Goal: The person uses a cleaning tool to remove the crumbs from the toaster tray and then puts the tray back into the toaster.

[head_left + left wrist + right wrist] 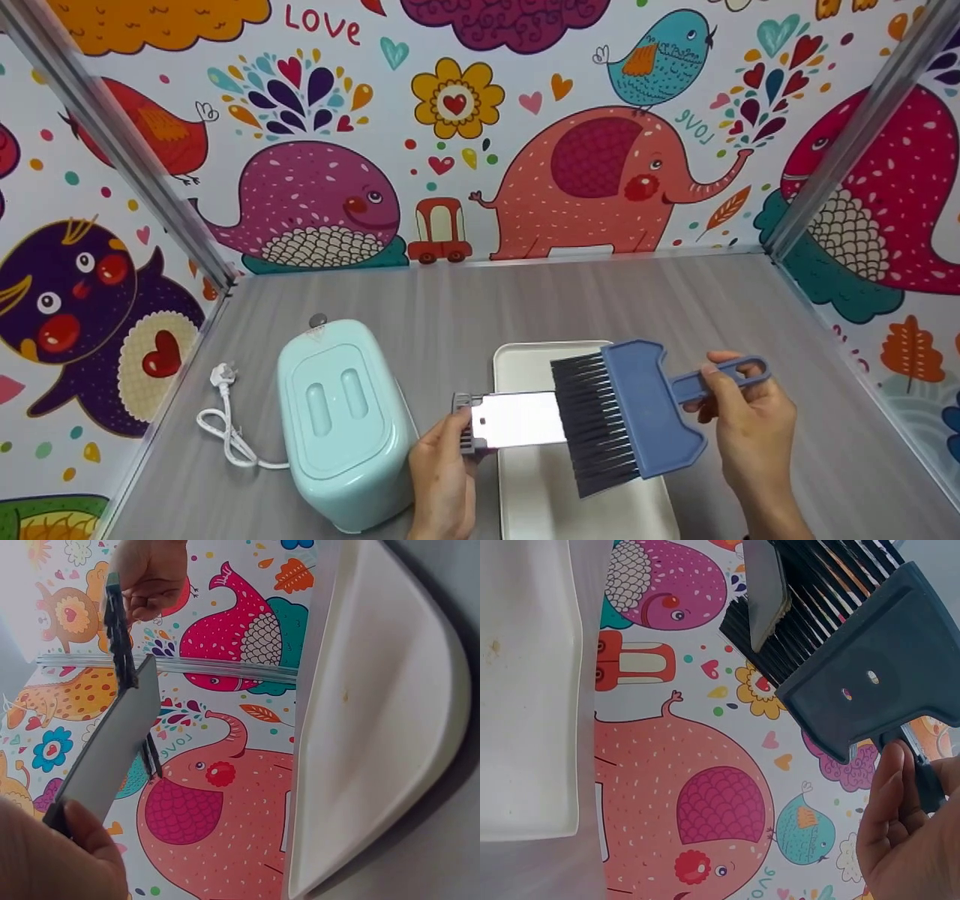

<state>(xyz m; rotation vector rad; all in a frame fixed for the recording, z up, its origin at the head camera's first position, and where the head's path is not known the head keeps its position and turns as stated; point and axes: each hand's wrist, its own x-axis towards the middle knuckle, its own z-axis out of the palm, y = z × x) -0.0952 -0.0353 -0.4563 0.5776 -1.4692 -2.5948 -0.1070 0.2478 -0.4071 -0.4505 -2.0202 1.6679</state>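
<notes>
My left hand (444, 469) grips a shiny metal crumb tray (521, 420) by its grey slotted end, thumb on top. In the left wrist view the crumb tray (112, 735) shows nearly edge-on. The right hand (754, 420) holds a blue brush (652, 409) by its looped handle. Its black bristles (596, 424) point left and overlap the tray's far end. Seen from the right wrist, the bristles (817, 607) lie against that end, where a few crumbs cling to the edge. Both items are held above a cream rectangular tray (551, 495).
A mint-green toaster (345, 420) with a lid over its top stands left of the hands. Its white cord and plug (223, 375) lie on the grey wood-grain table (435, 315). Patterned panels (450, 172) with metal corner rails (180, 202) close in the back and sides.
</notes>
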